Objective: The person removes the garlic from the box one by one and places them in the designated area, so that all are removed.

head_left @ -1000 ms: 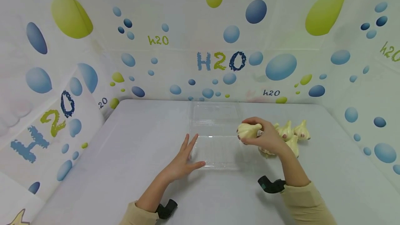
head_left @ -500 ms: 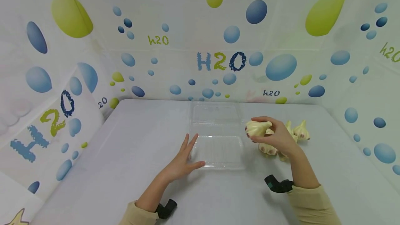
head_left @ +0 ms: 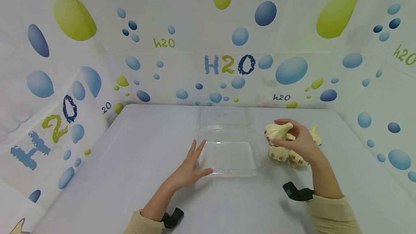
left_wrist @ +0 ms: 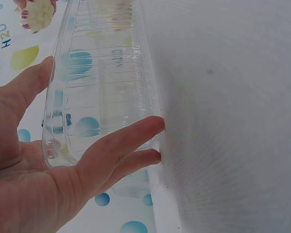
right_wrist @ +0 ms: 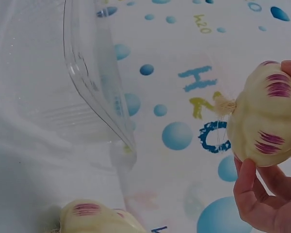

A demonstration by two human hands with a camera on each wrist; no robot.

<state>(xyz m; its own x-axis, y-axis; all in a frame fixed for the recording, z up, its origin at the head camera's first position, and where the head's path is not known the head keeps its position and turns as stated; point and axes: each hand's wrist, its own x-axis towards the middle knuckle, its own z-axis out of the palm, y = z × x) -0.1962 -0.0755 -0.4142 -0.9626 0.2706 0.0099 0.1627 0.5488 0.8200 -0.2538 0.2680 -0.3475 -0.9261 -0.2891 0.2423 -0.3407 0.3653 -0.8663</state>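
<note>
In the head view my right hand [head_left: 302, 140] holds a garlic bulb [head_left: 276, 133] between thumb and fingers, raised above other bulbs. The right wrist view shows the held bulb [right_wrist: 262, 121] up close, with purple streaks and a tuft of roots. My left hand [head_left: 187, 170] lies with spread, straight fingers at the left side of a clear plastic clamshell box [head_left: 229, 158]. In the left wrist view the thumb and fingers straddle the box's [left_wrist: 104, 92] end. The box's lid [head_left: 224, 116] lies folded back, and I see no garlic inside the box.
Several garlic bulbs sit on the white table [head_left: 146, 147] right of the box, among them a near-left bulb [head_left: 278, 153], a near-right bulb [head_left: 297, 158] and a far bulb [head_left: 315, 136]. My right hand partly hides the group. A patterned curtain [head_left: 182, 10] stands behind the table.
My right hand has moved right with the garlic bulb, from the box's right edge to over the other bulbs. The left hand and the box have stayed in place.
</note>
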